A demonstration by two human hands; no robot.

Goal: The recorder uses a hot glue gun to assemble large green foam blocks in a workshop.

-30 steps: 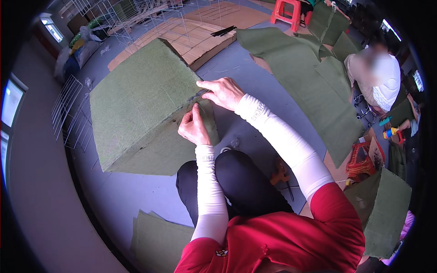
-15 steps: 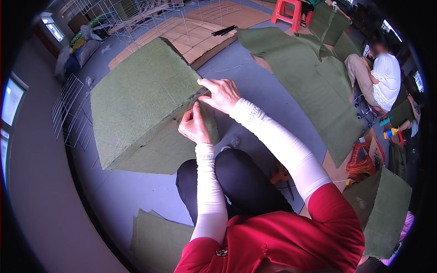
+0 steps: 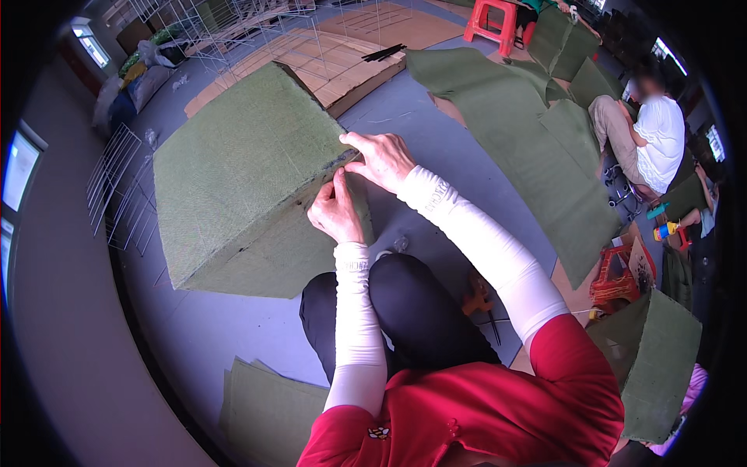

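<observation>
A large box covered in green mesh-like fabric [image 3: 241,156] stands tilted on the floor before my knees. At its near right corner, my right hand [image 3: 383,162] pinches the edge, the index finger lying over the top and the thumb just below. My left hand [image 3: 338,212] is closed right beside it, with thumb and fingertip pressed together against the same seam. Whatever small thing lies between the left fingertips is too small to make out. Dark marks show along the seam by the fingers.
Green fabric sheets [image 3: 498,117] cover the floor on the right, near a seated person [image 3: 657,136]. Wire frames [image 3: 120,187] lean at left. Thin black strips [image 3: 384,53] lie on a wooden board [image 3: 350,89]. Red stools [image 3: 492,23], an orange-handled tool [image 3: 476,298] and another green box [image 3: 661,366] stand around.
Both hands stay at the box's corner; the left has shifted very slightly up and right. The box has hardly moved.
</observation>
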